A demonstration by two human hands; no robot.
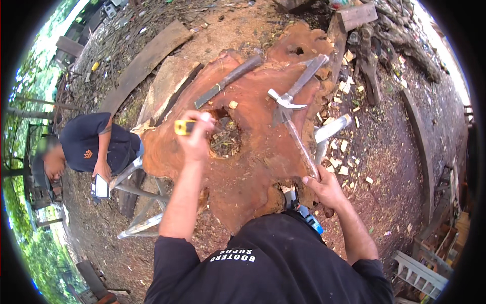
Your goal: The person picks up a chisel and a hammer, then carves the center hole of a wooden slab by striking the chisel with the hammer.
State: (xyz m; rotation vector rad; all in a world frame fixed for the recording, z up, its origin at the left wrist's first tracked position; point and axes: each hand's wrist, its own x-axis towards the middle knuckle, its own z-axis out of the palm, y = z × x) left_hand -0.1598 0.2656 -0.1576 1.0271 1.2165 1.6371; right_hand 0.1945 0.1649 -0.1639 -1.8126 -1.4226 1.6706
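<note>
A large red-brown wood slab with an irregular edge lies before me, with a ragged hole through it. Left of that hole, my left hand is closed on a small yellow-and-black tool; blur hides its exact kind. My right hand wraps round the wooden handle of a tool with a flat grey metal blade, its head resting on the slab. A claw hammer lies over that head, handle pointing far right. Beyond the hole rests a long, wide chisel.
At the left, another person in a dark shirt holds a white-screened device. Pale wood chips litter the ground at right. Metal legs stand under the slab. Planks, roots and a ladder lie around.
</note>
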